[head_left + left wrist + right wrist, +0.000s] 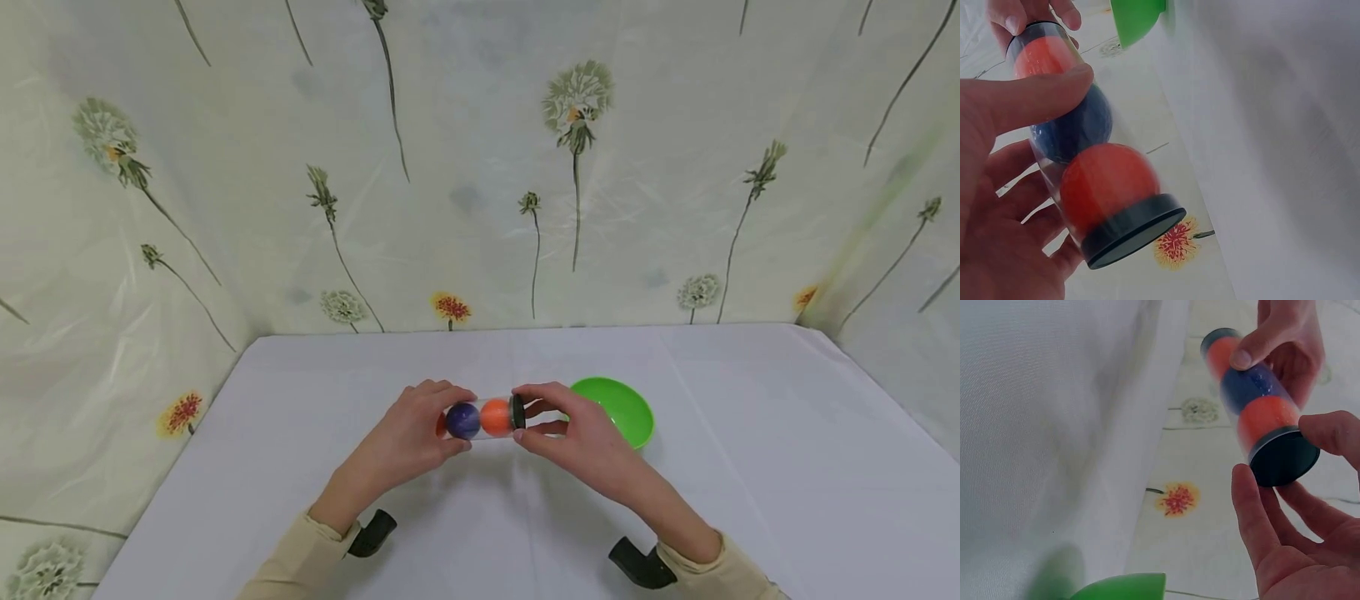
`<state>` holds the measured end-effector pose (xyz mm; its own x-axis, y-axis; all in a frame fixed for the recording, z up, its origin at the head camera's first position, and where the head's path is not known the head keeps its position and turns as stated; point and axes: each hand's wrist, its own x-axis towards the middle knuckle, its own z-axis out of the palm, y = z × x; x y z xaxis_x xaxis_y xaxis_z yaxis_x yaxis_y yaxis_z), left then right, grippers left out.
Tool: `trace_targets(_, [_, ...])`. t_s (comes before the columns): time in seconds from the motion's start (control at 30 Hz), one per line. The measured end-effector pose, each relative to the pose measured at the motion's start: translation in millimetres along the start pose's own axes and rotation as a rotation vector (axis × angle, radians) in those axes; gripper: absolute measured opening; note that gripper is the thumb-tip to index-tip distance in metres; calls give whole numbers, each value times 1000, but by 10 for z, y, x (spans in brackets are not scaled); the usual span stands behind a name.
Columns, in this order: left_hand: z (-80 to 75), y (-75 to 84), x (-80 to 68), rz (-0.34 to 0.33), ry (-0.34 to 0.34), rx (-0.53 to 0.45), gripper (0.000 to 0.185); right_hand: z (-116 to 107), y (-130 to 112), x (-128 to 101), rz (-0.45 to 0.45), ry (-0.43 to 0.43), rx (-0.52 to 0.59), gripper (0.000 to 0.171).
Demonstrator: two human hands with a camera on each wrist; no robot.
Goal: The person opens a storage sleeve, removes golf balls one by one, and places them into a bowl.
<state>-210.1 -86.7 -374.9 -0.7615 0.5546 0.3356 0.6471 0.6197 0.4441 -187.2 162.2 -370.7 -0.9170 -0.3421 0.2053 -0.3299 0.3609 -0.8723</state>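
A clear tube point(480, 420) with a black cap at each end lies sideways in the air above the table. Inside it sit a blue ball point(462, 421) in the middle and orange-red balls on either side, such as the orange ball point(496, 417) on the right. My left hand point(412, 433) grips the tube toward its left end, thumb across it in the left wrist view. Thumb and fingertips of my right hand point(581, 433) pinch the black cap point(1285, 457) at the right end. The left end is partly hidden behind the left hand in the head view.
Just beyond the right hand, a green bowl point(633, 412) stands on the white-covered table point(750, 467). Behind the table hangs a flower-patterned sheet point(465, 250). Black camera mounts point(372, 533) stick out from both wrists, under beige sleeves point(296, 562).
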Motion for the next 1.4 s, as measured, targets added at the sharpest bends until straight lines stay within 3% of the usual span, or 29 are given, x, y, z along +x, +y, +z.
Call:
trace_targets(0.2, [10,-4,-10,0,-10,23,49,-1,0,14,3,-12,-7,40])
trace_targets(0.87, [24,5,-16,16,-49,-27,49,-5,-7,-18,51,-3,32,44])
trace_targets(1.4, [10,13,-12,6,-84,-51,49,-13,52,-5,-42,-20,-2,37])
